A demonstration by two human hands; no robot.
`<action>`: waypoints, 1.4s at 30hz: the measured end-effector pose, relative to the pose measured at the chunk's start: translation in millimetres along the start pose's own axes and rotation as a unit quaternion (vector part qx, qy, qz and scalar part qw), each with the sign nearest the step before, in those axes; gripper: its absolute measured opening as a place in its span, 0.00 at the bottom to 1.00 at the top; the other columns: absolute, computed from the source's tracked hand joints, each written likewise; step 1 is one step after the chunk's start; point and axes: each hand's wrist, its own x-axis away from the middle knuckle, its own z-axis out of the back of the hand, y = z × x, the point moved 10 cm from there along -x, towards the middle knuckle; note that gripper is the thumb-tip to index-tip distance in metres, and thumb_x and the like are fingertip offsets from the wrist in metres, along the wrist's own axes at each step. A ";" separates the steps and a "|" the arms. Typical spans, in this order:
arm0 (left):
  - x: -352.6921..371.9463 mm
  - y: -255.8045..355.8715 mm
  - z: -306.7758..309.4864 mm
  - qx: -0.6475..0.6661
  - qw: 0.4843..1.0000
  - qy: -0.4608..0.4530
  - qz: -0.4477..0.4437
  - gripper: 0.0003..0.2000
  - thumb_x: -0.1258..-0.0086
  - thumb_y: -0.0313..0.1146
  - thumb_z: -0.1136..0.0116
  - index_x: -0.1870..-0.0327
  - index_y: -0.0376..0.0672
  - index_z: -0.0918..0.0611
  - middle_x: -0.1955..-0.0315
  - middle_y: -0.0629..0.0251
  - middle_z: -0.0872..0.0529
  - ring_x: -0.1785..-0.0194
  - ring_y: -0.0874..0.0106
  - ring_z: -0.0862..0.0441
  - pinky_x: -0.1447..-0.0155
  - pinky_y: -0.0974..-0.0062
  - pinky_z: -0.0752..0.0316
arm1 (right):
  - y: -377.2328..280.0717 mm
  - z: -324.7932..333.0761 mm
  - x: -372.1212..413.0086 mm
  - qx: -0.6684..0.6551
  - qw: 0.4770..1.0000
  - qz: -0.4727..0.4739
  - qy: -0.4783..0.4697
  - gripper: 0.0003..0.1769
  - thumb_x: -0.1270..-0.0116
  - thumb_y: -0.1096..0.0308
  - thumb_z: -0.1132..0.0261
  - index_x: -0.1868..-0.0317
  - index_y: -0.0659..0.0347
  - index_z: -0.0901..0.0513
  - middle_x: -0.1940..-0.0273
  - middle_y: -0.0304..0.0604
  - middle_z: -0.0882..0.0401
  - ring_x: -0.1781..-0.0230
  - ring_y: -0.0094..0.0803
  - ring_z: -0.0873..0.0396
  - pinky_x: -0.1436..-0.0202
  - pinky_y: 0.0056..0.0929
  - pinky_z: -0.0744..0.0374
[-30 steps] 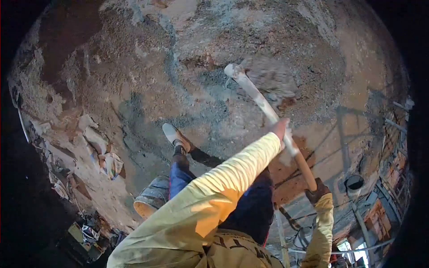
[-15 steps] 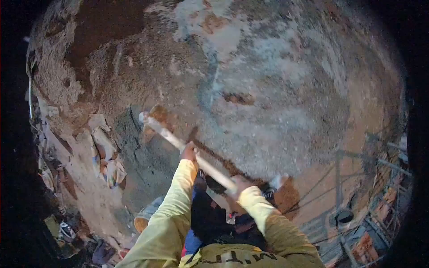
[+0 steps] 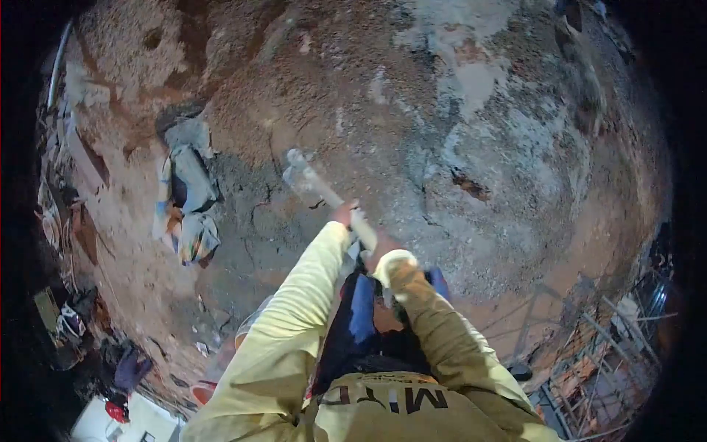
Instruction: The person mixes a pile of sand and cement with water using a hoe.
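Observation:
Both my hands are closed around the pale wooden handle of a hoe (image 3: 324, 190), which slants away from my body to the upper left. Higher on the shaft is my left hand (image 3: 345, 214). My right hand (image 3: 378, 252) grips close behind it, nearer my body. The hoe's far end is blurred, and its blade is hard to make out against the ground. Under and left of it lies dark grey, damp-looking mix (image 3: 254, 210), bordering brown sandy soil (image 3: 294, 96).
A crumpled sack (image 3: 193, 180) lies to the left of the grey mix. Pale grey powdery material (image 3: 501, 214) with a dark brown patch (image 3: 470, 184) spreads to the right. Metal bars (image 3: 604, 339) stand at lower right. Orange-rimmed containers (image 3: 202, 392) are by my left side.
My view has shifted, so the ground sits differently in it. The hoe now points more steeply away from me, and my hands are closer together on its handle.

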 end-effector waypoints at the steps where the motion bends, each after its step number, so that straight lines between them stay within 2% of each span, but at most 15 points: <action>1: -4.3 2.1 0.0 -0.032 0.999 0.039 -0.017 0.10 0.40 0.40 0.46 0.74 0.44 0.25 0.80 0.64 0.22 0.78 0.65 0.24 0.71 0.67 0.28 | 1.7 5.8 -4.7 -0.001 1.000 -0.003 -0.019 0.28 0.52 0.63 0.34 0.49 0.61 0.29 0.57 0.58 0.23 0.53 0.54 0.25 0.52 0.42 0.26; 3: -18.4 -6.6 -6.5 -0.072 0.994 0.081 0.003 0.12 0.39 0.43 0.48 0.68 0.42 0.24 0.77 0.62 0.21 0.74 0.64 0.23 0.68 0.66 0.26 | 28.1 12.8 -24.9 0.017 0.997 -0.068 -0.043 0.31 0.61 0.63 0.28 0.52 0.57 0.26 0.57 0.54 0.21 0.53 0.50 0.24 0.52 0.42 0.25; 7: -17.7 -9.0 -36.9 -0.050 0.994 0.076 0.053 0.12 0.36 0.42 0.52 0.65 0.42 0.23 0.71 0.61 0.20 0.68 0.66 0.22 0.61 0.66 0.25 | 33.7 48.9 -37.7 0.047 0.992 -0.114 0.011 0.23 0.48 0.57 0.38 0.53 0.58 0.26 0.56 0.55 0.22 0.53 0.49 0.23 0.53 0.42 0.24; 10: -57.1 1.9 -34.2 -0.092 0.994 0.041 0.035 0.12 0.35 0.42 0.53 0.63 0.43 0.22 0.71 0.63 0.20 0.67 0.67 0.23 0.61 0.67 0.26 | 84.5 21.3 -83.5 0.072 0.994 -0.062 -0.049 0.24 0.51 0.56 0.35 0.54 0.57 0.25 0.60 0.55 0.21 0.55 0.50 0.23 0.55 0.42 0.25; 12: -158.9 -17.1 29.3 -0.076 0.997 -0.006 0.022 0.11 0.35 0.41 0.55 0.70 0.43 0.25 0.76 0.62 0.22 0.73 0.65 0.25 0.64 0.64 0.26 | 87.9 43.4 -76.7 0.098 0.989 -0.075 0.088 0.21 0.48 0.56 0.37 0.57 0.59 0.24 0.60 0.53 0.21 0.56 0.50 0.23 0.57 0.43 0.26; 16: -132.7 19.7 -10.2 0.015 0.992 0.087 0.091 0.13 0.33 0.44 0.60 0.67 0.47 0.24 0.77 0.64 0.21 0.73 0.64 0.23 0.67 0.63 0.27 | 65.2 66.0 -77.9 -0.013 0.993 -0.018 0.114 0.24 0.49 0.61 0.35 0.50 0.58 0.26 0.64 0.54 0.21 0.61 0.51 0.23 0.59 0.41 0.25; 18: -212.7 -36.9 68.6 -0.007 0.984 0.128 0.121 0.14 0.35 0.46 0.56 0.64 0.48 0.23 0.73 0.61 0.20 0.71 0.63 0.22 0.66 0.63 0.25 | 65.1 89.9 -71.1 -0.121 0.989 -0.073 0.032 0.26 0.50 0.61 0.33 0.50 0.58 0.27 0.64 0.54 0.22 0.61 0.50 0.22 0.59 0.40 0.25; 21: -181.8 -6.7 4.4 -0.007 0.976 0.195 0.097 0.11 0.36 0.44 0.54 0.66 0.48 0.23 0.77 0.62 0.23 0.75 0.65 0.25 0.71 0.64 0.27 | 106.8 85.9 -92.6 -0.172 0.983 -0.013 0.069 0.28 0.52 0.59 0.31 0.50 0.58 0.27 0.64 0.53 0.22 0.61 0.49 0.22 0.58 0.41 0.25; 26: -88.6 155.8 -169.8 -0.105 0.978 0.179 -0.016 0.07 0.37 0.35 0.52 0.70 0.42 0.26 0.79 0.62 0.27 0.78 0.65 0.29 0.73 0.64 0.30 | 83.1 159.2 -112.6 -0.154 0.977 0.050 0.138 0.24 0.50 0.57 0.32 0.54 0.58 0.26 0.65 0.54 0.22 0.62 0.51 0.22 0.60 0.42 0.24; 28: -91.3 222.4 -216.0 -0.196 0.961 0.169 -0.101 0.08 0.38 0.35 0.52 0.72 0.41 0.27 0.81 0.62 0.29 0.80 0.65 0.29 0.75 0.64 0.30 | 36.8 217.2 -125.4 -0.157 0.983 0.002 0.096 0.24 0.47 0.54 0.35 0.54 0.58 0.28 0.62 0.56 0.22 0.59 0.53 0.23 0.58 0.43 0.25; 32: -36.2 368.8 -376.8 -0.129 0.964 0.099 -0.210 0.08 0.42 0.35 0.45 0.75 0.43 0.29 0.88 0.66 0.33 0.85 0.69 0.32 0.81 0.72 0.33 | -56.2 292.5 -187.9 -0.169 0.984 -0.051 -0.010 0.25 0.44 0.56 0.39 0.48 0.58 0.31 0.54 0.57 0.24 0.51 0.53 0.27 0.49 0.43 0.28; 35: -54.1 455.4 -456.8 -0.157 0.922 0.026 -0.354 0.10 0.44 0.32 0.40 0.70 0.42 0.30 0.83 0.69 0.32 0.83 0.73 0.33 0.81 0.74 0.36 | -106.5 339.3 -245.9 -0.213 0.974 -0.002 0.077 0.24 0.43 0.59 0.39 0.48 0.59 0.32 0.53 0.58 0.25 0.50 0.54 0.28 0.48 0.45 0.29; 38: -139.2 481.5 -494.7 -0.234 0.918 -0.036 -0.319 0.11 0.46 0.31 0.40 0.65 0.39 0.28 0.80 0.63 0.25 0.82 0.70 0.29 0.80 0.69 0.32 | -113.1 358.7 -294.5 -0.251 0.955 -0.020 0.158 0.24 0.44 0.61 0.39 0.48 0.59 0.32 0.54 0.60 0.25 0.51 0.55 0.27 0.48 0.46 0.29; 41: -225.0 455.3 -499.2 -0.662 0.669 -0.024 -0.337 0.09 0.46 0.30 0.41 0.70 0.35 0.25 0.82 0.60 0.24 0.82 0.68 0.26 0.80 0.69 0.33 | -96.0 335.0 -295.6 -0.307 0.935 -0.108 0.141 0.25 0.43 0.60 0.40 0.46 0.59 0.33 0.55 0.61 0.25 0.51 0.57 0.28 0.49 0.47 0.28; 42: -228.8 432.9 -478.8 -0.621 0.727 0.008 -0.293 0.09 0.46 0.30 0.42 0.71 0.34 0.25 0.81 0.58 0.23 0.81 0.67 0.25 0.79 0.68 0.32 | -91.3 316.8 -284.2 -0.329 0.925 -0.148 0.118 0.25 0.42 0.60 0.41 0.45 0.59 0.34 0.55 0.61 0.25 0.51 0.57 0.28 0.49 0.47 0.28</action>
